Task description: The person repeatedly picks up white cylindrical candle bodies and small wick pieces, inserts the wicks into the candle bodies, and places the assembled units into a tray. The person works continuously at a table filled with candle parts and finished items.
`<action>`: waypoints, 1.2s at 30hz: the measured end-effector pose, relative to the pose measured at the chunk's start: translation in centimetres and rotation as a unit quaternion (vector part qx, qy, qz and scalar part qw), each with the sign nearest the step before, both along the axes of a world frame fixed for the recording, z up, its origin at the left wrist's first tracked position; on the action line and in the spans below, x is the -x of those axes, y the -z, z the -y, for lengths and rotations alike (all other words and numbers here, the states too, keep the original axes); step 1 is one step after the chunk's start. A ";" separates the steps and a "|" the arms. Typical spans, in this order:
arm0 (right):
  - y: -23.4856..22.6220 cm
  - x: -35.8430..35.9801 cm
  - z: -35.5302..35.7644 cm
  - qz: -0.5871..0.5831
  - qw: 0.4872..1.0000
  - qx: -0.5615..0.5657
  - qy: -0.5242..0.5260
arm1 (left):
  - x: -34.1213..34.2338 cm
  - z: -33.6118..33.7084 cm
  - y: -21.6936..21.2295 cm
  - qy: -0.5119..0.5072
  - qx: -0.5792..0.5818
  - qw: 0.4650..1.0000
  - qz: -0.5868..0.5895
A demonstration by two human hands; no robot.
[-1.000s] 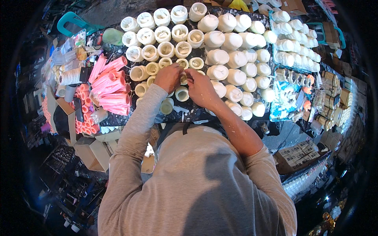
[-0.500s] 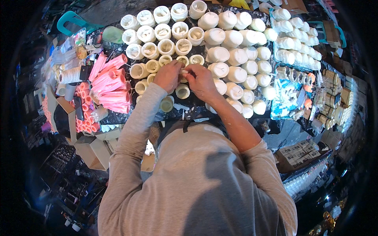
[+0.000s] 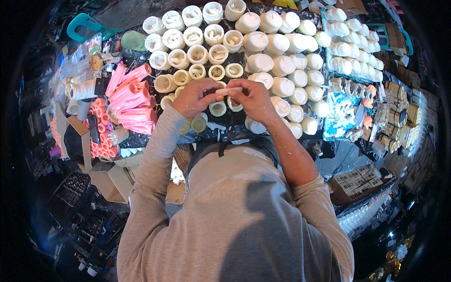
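A short white wax stick [image 3: 229, 91] is pinched between both my hands, above the near rows of cups. My left hand [image 3: 195, 97] has thumb and fingers closed on its left end. At the other end, my right hand [image 3: 256, 101] grips it with fingertips and thumb. Beneath and around them stand cream wax cups [image 3: 217, 108]; my hands hide some of these. Farther off, similar cups [image 3: 193, 36] hold white pieces, and thin wicks show in some. To the right are rows of filled white candles [image 3: 283, 87], several with a wick on top.
Pink tubes [image 3: 134, 103] lie piled at the left, near a spool of white cord [image 3: 83, 90]. More white candles [image 3: 345, 49] stand on a tray at the far right. An open cardboard box [image 3: 110, 181] sits below the table's left side.
Both hands have come nearer to me from over the cups, and the right has shifted right. The white stick now shows plainly between them, and cups behind are uncovered.
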State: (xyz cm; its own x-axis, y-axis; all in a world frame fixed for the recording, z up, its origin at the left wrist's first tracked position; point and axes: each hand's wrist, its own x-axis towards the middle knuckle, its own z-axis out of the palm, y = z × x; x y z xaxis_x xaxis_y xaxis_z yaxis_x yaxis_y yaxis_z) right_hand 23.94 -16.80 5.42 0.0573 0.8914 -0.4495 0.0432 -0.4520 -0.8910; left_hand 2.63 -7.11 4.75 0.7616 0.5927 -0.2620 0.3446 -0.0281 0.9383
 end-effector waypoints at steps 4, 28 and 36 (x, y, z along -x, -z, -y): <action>0.6 -0.8 1.4 0.206 0.977 -0.056 -0.005 | -0.3 0.5 2.2 0.057 -0.278 0.946 -0.154; 6.8 4.3 0.6 0.385 0.880 -0.236 -0.146 | -2.5 -2.9 5.4 0.216 -0.348 0.887 -0.213; 6.4 4.4 -0.2 0.394 0.886 -0.170 -0.176 | -2.5 -3.1 5.4 0.212 -0.335 0.892 -0.218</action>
State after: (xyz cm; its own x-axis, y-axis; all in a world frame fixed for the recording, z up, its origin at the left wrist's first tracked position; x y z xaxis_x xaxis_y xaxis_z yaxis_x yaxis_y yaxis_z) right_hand 19.58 -16.56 -0.96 -0.0752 0.9926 -0.0951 0.7974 0.0026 -0.6034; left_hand 5.18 -3.99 -0.60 0.8665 0.4112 -0.2831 0.4983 -0.7469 0.4404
